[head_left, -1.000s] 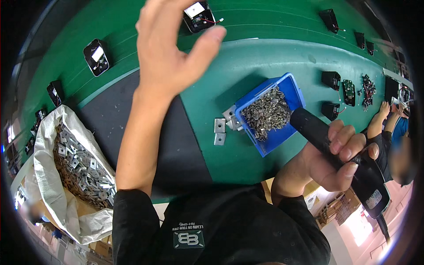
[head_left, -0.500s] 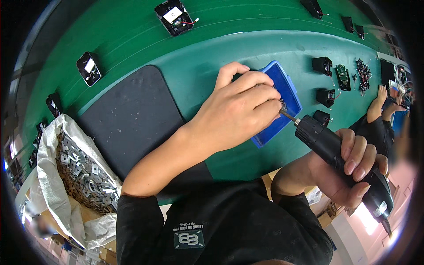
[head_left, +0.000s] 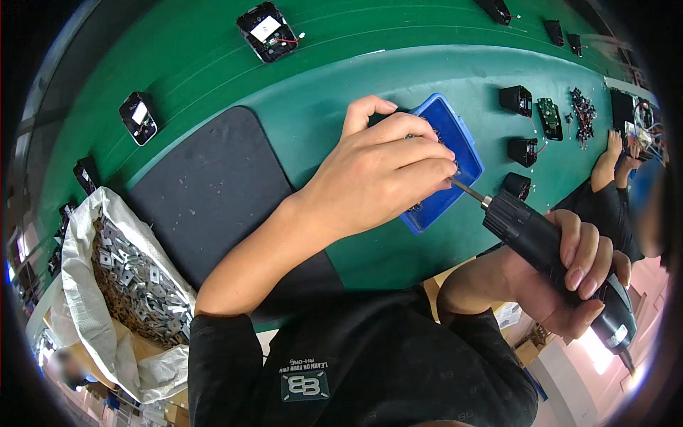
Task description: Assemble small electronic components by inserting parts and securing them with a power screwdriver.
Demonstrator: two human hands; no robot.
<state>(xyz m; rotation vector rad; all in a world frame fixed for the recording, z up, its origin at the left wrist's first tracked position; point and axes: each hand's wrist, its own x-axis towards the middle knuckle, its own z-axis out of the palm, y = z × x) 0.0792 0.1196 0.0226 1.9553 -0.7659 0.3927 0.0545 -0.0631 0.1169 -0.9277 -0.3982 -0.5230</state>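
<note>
My left hand [head_left: 380, 171] bends over a blue plastic tray [head_left: 467, 158], palm down, with its thumb and fingertips drawn together at the tray's near side. Whatever the fingertips pinch is too small and too hidden to name. Small dark metal pieces, apparently screws, show in the tray around the fingers. My right hand [head_left: 587, 263] is wrapped round a black electric screwdriver [head_left: 525, 226], tilted so its bit points up and left. The bit's tip ends right at the left fingertips; whether it touches something there cannot be seen.
A dark mat [head_left: 213, 178] lies left on the green table. Beside it stands a white sack [head_left: 82, 285] of metal plates. Black housings [head_left: 516, 99], a circuit board [head_left: 549, 119] and dark small parts [head_left: 583, 117] lie right, near a co-worker's arm [head_left: 605, 164]. Open cases [head_left: 267, 32] sit along the far green strip.
The screwdriver and my right hand have shifted slightly right and down. My left hand stays over the tray with little change. The cases on the far strip appear a little farther left.
</note>
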